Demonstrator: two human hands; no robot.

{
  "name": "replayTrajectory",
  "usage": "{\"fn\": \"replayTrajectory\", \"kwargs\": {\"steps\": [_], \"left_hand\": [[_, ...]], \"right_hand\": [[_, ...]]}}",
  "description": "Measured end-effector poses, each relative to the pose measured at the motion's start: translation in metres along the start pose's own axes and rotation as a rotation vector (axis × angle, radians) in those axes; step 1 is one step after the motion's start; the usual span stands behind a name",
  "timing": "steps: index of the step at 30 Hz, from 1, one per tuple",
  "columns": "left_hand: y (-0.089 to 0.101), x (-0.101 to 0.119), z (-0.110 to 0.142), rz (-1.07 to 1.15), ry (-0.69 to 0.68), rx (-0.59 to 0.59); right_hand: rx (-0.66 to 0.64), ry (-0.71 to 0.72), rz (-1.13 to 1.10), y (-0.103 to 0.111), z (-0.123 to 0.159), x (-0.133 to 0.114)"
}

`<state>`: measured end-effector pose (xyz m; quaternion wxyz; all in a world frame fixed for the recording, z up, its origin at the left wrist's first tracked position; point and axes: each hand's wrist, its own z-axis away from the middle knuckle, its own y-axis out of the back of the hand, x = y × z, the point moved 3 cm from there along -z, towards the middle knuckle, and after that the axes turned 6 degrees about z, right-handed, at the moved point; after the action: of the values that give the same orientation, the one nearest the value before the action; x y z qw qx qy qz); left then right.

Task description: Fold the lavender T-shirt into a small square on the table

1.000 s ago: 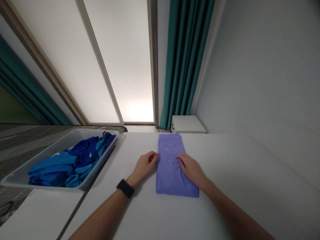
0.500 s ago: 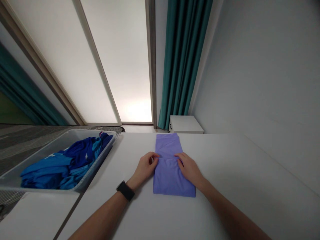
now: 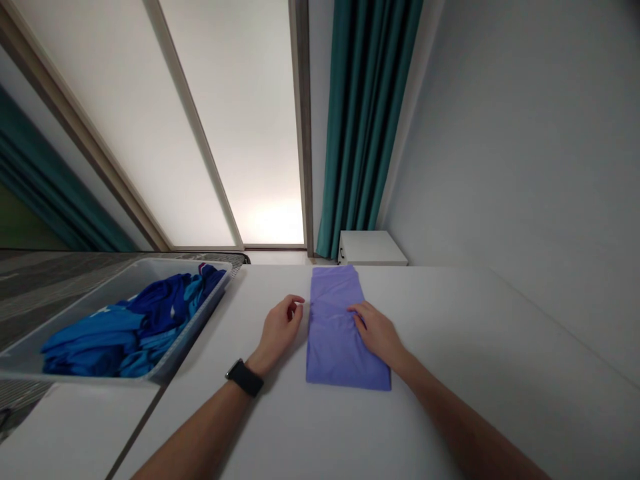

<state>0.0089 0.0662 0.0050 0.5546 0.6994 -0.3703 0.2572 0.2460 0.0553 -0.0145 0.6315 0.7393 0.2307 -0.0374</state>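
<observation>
A purple garment (image 3: 334, 357), folded into a long narrow rectangle, lies on the white table (image 3: 280, 433). A crease runs across its middle. My right hand (image 3: 377, 333) is over its right side, with bent fingers and thumb closed on the cloth near that crease. To the left of the garment, my left hand (image 3: 281, 327) is held just off its edge, fingers loosely curled and apart, with nothing in them. A black watch (image 3: 245, 378) is on my left wrist. What kind of garment it is, the folds do not show.
On the left, a translucent plastic bin (image 3: 150, 267) holds several crumpled blue clothes (image 3: 100, 340). A small white cabinet (image 3: 375, 247) stands beyond the table's far edge, by a teal curtain (image 3: 365, 120). A grey wall (image 3: 525, 167) borders the right side.
My left hand has let go of the garment's left edge and moved away to the left. The right hand has stayed almost in place. The cloth around the crease lies a little flatter.
</observation>
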Motion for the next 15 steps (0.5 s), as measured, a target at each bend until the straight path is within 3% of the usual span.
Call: {"fn": "replayTrajectory", "kwargs": {"steps": [9,15], "left_hand": [[-0.011,0.000,0.002,-0.073,-0.006,-0.196],[-0.011,0.003,0.001,-0.080,-0.026,-0.241]], "right_hand": [[0.009,0.001,-0.027,-0.003,-0.002,0.000],[0.149,-0.107,-0.157,0.019,-0.004,0.034]]}}
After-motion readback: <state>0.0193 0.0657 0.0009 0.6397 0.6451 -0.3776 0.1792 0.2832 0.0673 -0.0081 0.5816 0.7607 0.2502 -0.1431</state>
